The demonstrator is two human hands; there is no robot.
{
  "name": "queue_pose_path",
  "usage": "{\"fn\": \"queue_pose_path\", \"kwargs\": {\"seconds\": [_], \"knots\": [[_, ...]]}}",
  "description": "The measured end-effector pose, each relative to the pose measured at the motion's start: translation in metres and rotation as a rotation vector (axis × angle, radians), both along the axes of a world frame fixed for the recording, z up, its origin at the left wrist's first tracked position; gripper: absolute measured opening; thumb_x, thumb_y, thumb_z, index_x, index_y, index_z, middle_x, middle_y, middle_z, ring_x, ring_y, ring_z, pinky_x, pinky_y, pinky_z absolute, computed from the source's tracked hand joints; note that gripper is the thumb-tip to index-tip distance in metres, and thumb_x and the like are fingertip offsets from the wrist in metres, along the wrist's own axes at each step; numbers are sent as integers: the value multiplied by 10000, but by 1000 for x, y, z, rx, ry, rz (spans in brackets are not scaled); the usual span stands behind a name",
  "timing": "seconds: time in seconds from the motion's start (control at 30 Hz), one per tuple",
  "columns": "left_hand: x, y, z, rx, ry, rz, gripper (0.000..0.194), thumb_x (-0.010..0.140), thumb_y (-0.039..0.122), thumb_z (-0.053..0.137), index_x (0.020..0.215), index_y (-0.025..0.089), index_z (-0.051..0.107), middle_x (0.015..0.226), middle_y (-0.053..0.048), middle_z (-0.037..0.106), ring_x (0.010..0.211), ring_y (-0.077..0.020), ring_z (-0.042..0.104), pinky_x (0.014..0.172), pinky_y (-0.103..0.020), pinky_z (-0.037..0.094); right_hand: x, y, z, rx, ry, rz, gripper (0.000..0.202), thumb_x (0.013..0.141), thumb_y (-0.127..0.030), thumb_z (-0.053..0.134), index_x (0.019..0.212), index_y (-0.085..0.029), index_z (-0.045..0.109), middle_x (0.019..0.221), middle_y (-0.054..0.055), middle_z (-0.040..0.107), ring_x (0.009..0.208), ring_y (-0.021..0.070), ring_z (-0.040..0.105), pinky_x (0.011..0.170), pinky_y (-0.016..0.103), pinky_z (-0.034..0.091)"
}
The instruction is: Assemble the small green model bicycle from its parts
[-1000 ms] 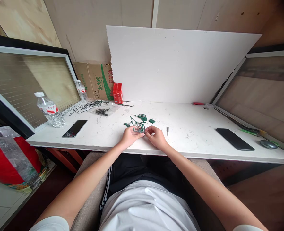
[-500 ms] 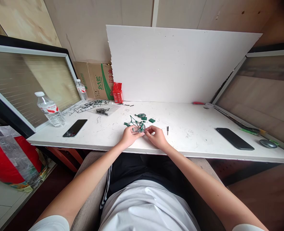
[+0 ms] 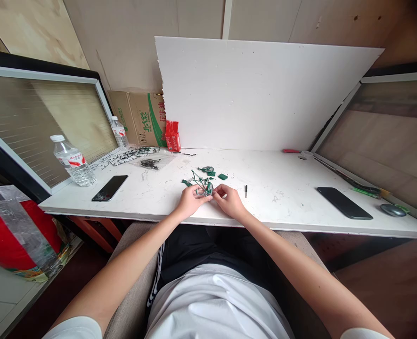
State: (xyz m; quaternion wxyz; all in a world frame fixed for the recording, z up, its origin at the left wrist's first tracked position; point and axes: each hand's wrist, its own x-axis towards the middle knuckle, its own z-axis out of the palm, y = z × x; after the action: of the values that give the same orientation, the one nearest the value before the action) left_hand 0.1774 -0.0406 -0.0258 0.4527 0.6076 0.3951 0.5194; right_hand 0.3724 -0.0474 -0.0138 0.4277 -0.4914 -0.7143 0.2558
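What looks like a small green model bicycle (image 3: pixel 203 181), with thin bars and a round wheel, is between my hands near the table's front edge. My left hand (image 3: pixel 190 201) is closed around its lower left side, the thumb stretched along the bottom. From the right, my right hand (image 3: pixel 228 200) pinches at the wheel with thumb and forefinger; anything small between those fingertips is hidden. Just beyond lie a loose green wheel-like part (image 3: pixel 206 169) and a flat green block (image 3: pixel 223 176). A short black stick-like tool (image 3: pixel 246 190) lies right of my right hand.
A phone (image 3: pixel 110 188) and a water bottle (image 3: pixel 73 160) are at left, with black part frames (image 3: pixel 134 154) and a clear bag (image 3: pixel 155 162) behind. A red box (image 3: pixel 173 135) stands at the back. Another dark phone (image 3: pixel 344 202) and a computer mouse (image 3: pixel 393 210) lie at right.
Both hands stay almost in place on the green model. The model appears tilted very slightly; the other things lie as before.
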Motion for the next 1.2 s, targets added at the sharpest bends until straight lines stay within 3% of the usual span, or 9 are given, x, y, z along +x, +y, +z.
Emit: {"fn": "queue_pose_path", "kwargs": {"seconds": [0.13, 0.33, 0.7, 0.93, 1.2], "knots": [[0, 0, -1, 1, 0, 5, 485, 660, 397, 1011, 991, 154, 753, 1103, -135, 819, 1062, -284, 784, 966, -410, 653, 0, 2, -1, -25, -3, -51, 314, 973, -403, 541, 757, -206, 658, 778, 50, 728, 762, 216, 641, 717, 340, 449], [0, 0, 0, -8, -16, 7, 519, 638, 412, 1020, 994, 146, 752, 1117, -139, 811, 1042, -285, 787, 966, -424, 648, 1, 0, -2, 35, 113, 21, 204, 887, -339, 663, 1022, -200, 724, 963, 74, 779, 865, 231, 716, 810, 357, 545], [0, 0, 0, -10, -12, 1, 496, 642, 381, 1021, 984, 146, 748, 1107, -140, 809, 1054, -278, 782, 968, -412, 651, 1, 2, -2, -9, 52, 11, 240, 946, -431, 636, 903, -206, 706, 847, 63, 759, 791, 230, 682, 749, 359, 508], [-1, 1, -2, -17, -15, 17, 525, 631, 411, 1023, 986, 143, 744, 1117, -136, 798, 975, -257, 785, 959, -421, 647, 0, 1, -4, 17, 83, 0, 157, 891, -345, 663, 963, -211, 702, 903, 54, 760, 840, 233, 701, 783, 363, 525], [-1, -1, 1, -14, 4, 26, 505, 625, 402, 1024, 961, 148, 745, 1099, -138, 802, 1065, -285, 767, 992, -439, 632, 1, 1, -4, 21, 78, 20, 179, 914, -378, 660, 939, -208, 709, 875, 56, 759, 820, 231, 703, 763, 358, 523]]}}
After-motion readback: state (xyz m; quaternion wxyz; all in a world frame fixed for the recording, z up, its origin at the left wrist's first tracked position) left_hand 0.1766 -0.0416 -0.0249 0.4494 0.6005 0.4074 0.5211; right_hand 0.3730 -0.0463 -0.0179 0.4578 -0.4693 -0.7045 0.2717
